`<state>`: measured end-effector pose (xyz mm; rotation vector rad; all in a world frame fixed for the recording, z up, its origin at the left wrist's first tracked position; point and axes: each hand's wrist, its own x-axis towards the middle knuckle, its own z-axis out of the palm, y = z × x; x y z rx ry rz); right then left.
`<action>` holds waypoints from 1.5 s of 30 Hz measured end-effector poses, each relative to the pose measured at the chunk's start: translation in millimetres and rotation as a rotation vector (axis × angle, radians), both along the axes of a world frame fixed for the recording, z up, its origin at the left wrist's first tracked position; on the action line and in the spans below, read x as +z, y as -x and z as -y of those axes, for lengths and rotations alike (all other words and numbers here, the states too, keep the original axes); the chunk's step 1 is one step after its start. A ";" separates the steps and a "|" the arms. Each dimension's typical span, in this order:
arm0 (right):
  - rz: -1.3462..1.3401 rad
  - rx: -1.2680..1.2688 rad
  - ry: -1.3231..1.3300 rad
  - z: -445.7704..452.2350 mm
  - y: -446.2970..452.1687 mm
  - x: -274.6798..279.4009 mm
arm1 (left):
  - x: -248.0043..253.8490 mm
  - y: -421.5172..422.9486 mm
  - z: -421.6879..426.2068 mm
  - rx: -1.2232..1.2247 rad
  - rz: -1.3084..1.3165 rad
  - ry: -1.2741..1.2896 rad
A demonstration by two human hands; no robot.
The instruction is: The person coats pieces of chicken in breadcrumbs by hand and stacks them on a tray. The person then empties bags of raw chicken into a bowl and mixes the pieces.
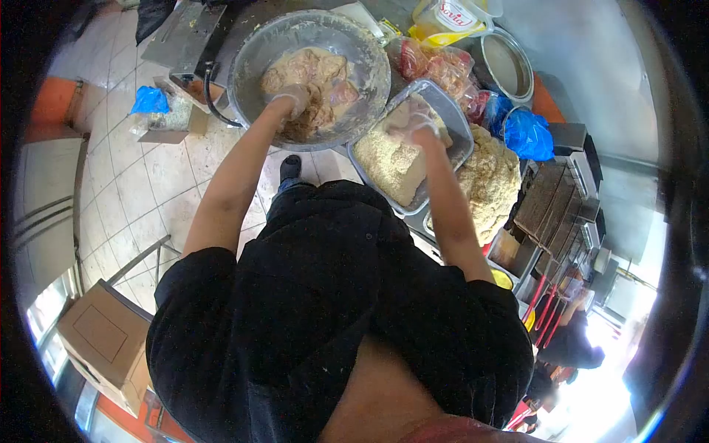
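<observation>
My left hand (294, 100), in a thin clear glove, reaches into a large metal bowl (247, 111) and touches the raw meat pieces (314, 70) lying there in a pale wet batter. Its fingertips are hidden among the meat. To the right, my right hand (422, 127), also gloved, is in a clear plastic tub (459, 140) over pale yellow crumbs (391, 159). Motion smears its fingers, and whether it holds anything cannot be made out.
A heap of crumbly coating (491, 181) lies right of the tub. Behind stand plastic bags of food (443, 70), a metal pot (506, 66) and a yellow-white plastic container (452, 18). A cardboard box (107, 340) is at lower left. Another person (572, 343) stands far right.
</observation>
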<state>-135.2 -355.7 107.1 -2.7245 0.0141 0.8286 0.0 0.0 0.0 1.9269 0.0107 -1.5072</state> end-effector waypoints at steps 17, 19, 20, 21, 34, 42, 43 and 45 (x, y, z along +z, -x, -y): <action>0.184 0.012 -0.042 50.4 3.9 41.3 | 77.0 53.9 23.2 -0.167 0.666 -0.262; 0.407 0.050 -0.128 46.5 7.9 50.4 | 59.2 49.7 21.4 -0.230 0.707 -0.267; 0.409 0.048 -0.132 39.9 9.3 40.1 | 51.4 46.7 19.9 -0.293 0.749 -0.270; 0.367 0.045 0.096 24.2 12.2 18.0 | 61.3 49.6 18.8 -0.296 0.751 -0.275; 1.000 -0.751 -0.439 9.1 10.3 -122.7 | 26.1 45.7 23.3 -0.524 0.800 -0.276; 0.810 -0.244 0.278 -9.4 63.5 -111.8 | 67.3 69.5 25.6 -0.092 0.689 -0.226; 0.819 -0.250 0.284 -10.5 58.0 -102.0 | 81.3 72.0 27.7 -0.078 0.748 -0.194; 0.769 -0.377 -0.016 -9.3 49.0 -85.2 | 71.2 63.6 27.9 -0.065 0.807 -0.156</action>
